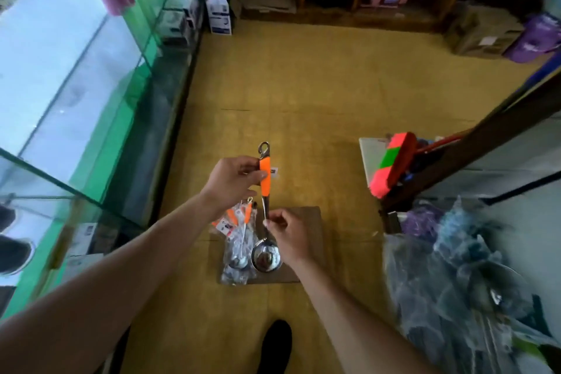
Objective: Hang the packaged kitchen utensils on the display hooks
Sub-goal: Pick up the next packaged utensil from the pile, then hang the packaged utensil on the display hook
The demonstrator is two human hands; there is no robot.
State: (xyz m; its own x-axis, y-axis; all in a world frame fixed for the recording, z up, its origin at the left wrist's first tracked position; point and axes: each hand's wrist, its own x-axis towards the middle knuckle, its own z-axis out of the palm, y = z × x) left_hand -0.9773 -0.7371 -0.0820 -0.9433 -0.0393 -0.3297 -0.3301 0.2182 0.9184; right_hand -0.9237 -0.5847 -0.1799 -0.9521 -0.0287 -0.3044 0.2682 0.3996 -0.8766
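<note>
Now one ladle (265, 188): left hand (232, 184) grips its orange handle; right hand (290, 237) pinches its shaft.

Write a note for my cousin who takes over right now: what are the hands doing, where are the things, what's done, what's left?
Left hand grips the orange handle of the shiny steel ladle. The right hand pinches its thin shaft just above the bowl. The ladle is held up over the floor.
More orange-handled utensils in clear plastic packets lie on the flat brown cardboard sheet below.
Done: nothing can be seen hung.
Left: hang this ladle, then the packets. No display hooks are in view.
</note>
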